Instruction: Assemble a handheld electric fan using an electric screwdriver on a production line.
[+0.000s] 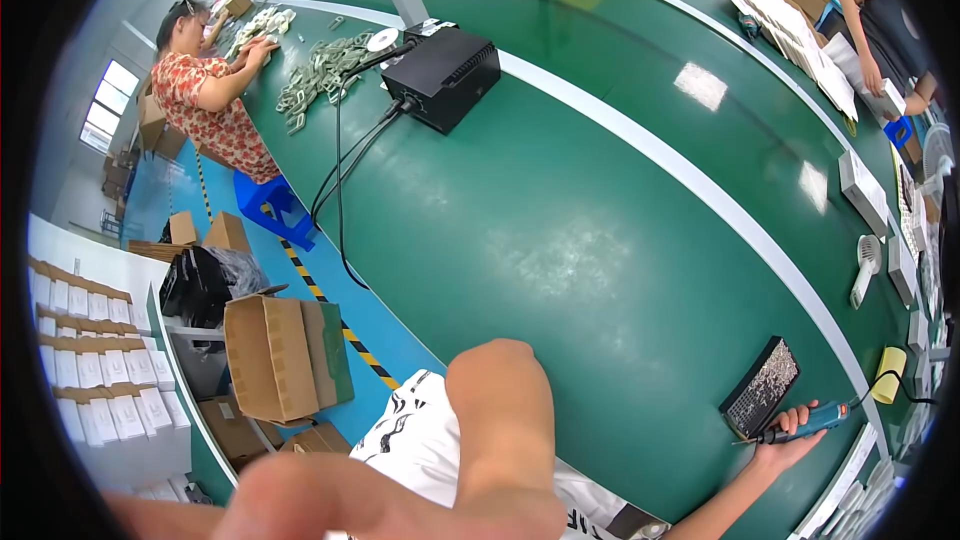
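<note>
The right hand [795, 432] has its fingers wrapped around the front of the teal electric driver [826, 418]. In the head view, the driver is in the right-hand part of the desk [480, 260], between the near edge and the white strip [640, 136]. The bit points left, by the near side of the black tray [740, 410], whose small metallic pieces [778, 372] are probably screws; contact is too small to tell. The left arm [505, 420] is bent at the near edge; the left hand cannot be made out, nor its grip.

The step in hand appears to be driver work at the tray. Recommended handling: bring the bit upright over a single piece, lower it straight, and press lightly to avoid scattering the rest. Allow slack in the cord [922, 400] beside the yellow roll [888, 380]; a snag could pull the bit off line.
</note>
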`<state>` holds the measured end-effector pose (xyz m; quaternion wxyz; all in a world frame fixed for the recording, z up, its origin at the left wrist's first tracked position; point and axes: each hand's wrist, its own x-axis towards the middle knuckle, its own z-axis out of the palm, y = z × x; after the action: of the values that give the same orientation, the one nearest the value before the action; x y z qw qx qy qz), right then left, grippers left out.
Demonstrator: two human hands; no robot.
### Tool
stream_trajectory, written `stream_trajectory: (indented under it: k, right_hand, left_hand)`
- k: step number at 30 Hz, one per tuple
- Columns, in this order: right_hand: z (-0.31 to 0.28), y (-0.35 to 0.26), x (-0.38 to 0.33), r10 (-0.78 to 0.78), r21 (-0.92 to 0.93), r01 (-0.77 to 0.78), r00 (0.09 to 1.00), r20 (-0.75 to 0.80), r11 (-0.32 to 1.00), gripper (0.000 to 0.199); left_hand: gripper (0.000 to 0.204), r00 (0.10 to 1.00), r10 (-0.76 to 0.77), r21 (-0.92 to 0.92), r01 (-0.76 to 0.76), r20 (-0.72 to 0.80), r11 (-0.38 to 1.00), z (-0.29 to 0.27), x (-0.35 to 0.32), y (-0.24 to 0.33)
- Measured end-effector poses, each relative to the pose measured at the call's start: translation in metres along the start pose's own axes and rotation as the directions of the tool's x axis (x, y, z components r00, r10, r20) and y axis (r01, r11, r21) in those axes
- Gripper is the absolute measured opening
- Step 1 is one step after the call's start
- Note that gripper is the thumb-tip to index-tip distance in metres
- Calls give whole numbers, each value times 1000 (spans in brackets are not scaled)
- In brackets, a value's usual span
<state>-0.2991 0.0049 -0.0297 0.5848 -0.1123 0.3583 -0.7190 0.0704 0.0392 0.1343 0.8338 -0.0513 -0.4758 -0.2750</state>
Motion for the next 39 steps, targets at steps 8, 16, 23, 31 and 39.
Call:
stream_trajectory:
  k: [8,16,23,31,39]
  right_hand:
    - [-5,-2,0,27,-1,-27,997,67,1000,46]
    - [-5,-2,4,17,-35,-14,996,84,999,45]
    - [-20,-5,8,35,-11,-34,987,155,999,46]
    - [-2,4,2,47,-6,-46,994,99,999,46]
    - [7,4,-1,42,-16,-41,996,77,999,47]
  left_hand:
    - [12,998,65,28,-64,-21,998,3,0,6]
    - [14,996,90,43,-89,-23,995,7,5,10]
    - [15,991,124,70,-121,-46,990,15,7,8]
    - [16,984,170,119,-163,-51,979,7,16,19]
    - [17,978,198,142,-187,-69,972,2,24,26]
